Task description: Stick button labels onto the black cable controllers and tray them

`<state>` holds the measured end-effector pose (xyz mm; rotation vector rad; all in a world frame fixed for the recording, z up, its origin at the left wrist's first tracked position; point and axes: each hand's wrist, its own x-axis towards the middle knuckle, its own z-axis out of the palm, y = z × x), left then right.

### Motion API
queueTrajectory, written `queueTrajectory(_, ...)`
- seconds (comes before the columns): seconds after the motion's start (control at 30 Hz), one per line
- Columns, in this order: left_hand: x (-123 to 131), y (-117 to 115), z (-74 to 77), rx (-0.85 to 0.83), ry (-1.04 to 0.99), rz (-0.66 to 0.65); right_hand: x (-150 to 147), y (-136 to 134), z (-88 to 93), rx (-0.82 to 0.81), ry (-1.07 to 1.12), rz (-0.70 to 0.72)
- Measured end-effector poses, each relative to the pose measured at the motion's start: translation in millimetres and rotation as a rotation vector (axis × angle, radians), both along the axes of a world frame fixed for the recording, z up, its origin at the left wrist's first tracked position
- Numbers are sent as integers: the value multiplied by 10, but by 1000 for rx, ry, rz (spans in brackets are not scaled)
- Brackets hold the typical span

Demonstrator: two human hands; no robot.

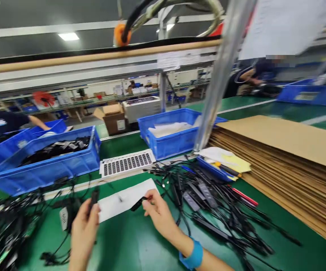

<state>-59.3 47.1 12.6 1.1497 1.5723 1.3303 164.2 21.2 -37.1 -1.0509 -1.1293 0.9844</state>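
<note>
Head view, angled down over a green counter point(136, 244). Left hand point(83, 235) raised off the surface, fingers curled closed around a narrow black plug point(94, 199) poking up out of the grip. Right hand point(159, 215) partly closed, thumb and fingers pinching a small black cable end point(138, 203) just above a white paper sheet point(126, 199) (lying askew on the green). Blue wristband point(192, 254) around the right wrist. Open green only in a strip below and between the hands, running to the near edge of the view.

To the right, a tangle of black cables with flat black modules point(205, 199), hemming in the right hand and reaching almost to a tall stack of cardboard sheets point(281, 162). To the left, a second heap of black cables point(5, 229), right beside the left hand. Farther out, a perforated grey card point(127, 162), a blue crate of black cables point(41, 162), a blue crate of white padding point(168, 131), and a small blue tray of papers point(215, 169). A metal pole point(222, 71) stands upright in front of the crate of padding.

Beyond the counter, a cardboard carton point(115, 118) on the floor, and a co-worker's arm point(247, 75) at the far right, over another counter.
</note>
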Motion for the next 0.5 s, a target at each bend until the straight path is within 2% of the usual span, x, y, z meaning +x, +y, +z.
queueTrajectory(0.07,237,-80,-68,-130,-332,-221,24,5,-17,-10,20,-8)
queueTrajectory(0.13,478,-176,-153,-279,-597,-331,54,2,-13,-19,27,-22)
queueTrajectory(0.2,641,-274,-242,-409,-718,-389,76,-5,6,-39,40,-23)
queueTrajectory(0.33,737,-415,-359,-472,-715,-511,77,-29,48,-87,57,15)
queueTrajectory(0.5,741,-446,-319,-453,-677,-677,48,-65,90,-164,57,80)
